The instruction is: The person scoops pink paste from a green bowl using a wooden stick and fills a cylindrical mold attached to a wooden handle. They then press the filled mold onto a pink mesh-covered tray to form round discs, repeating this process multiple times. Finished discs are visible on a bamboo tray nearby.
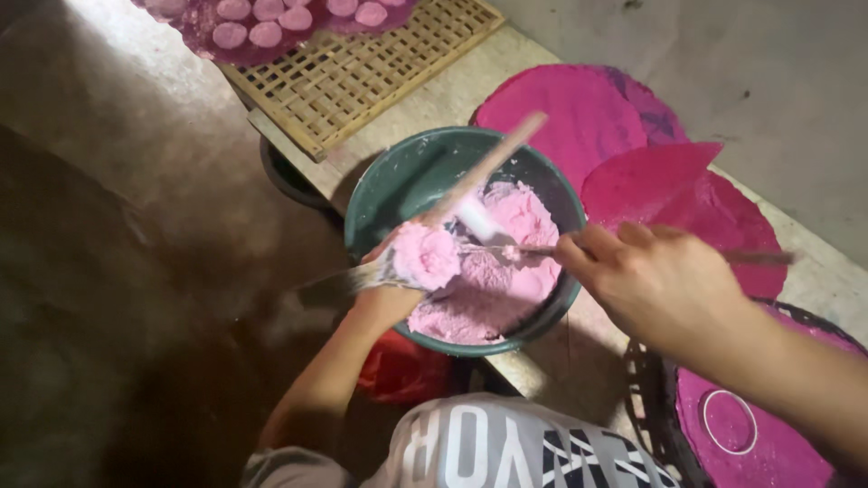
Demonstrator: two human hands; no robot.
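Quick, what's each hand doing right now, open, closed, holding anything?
Left hand: closed around a lump of pink dough and a wooden paddle.
Right hand: closed on a thin stick.

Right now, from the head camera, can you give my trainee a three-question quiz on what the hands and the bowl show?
1. True or false: the left hand holds a lump of pink dough over the green bowl.
2. What does the right hand grip? A) a thin stick-like tool B) a metal ring C) a woven tray
3. Fill in: the round pink sheets lie on the bench to the ____ of the bowl in the picture.

Key: 1 true. 2 A; its tip reaches the pink dough mass in the bowl. 3 right; the bamboo lattice tray sits above the bowl in the picture.
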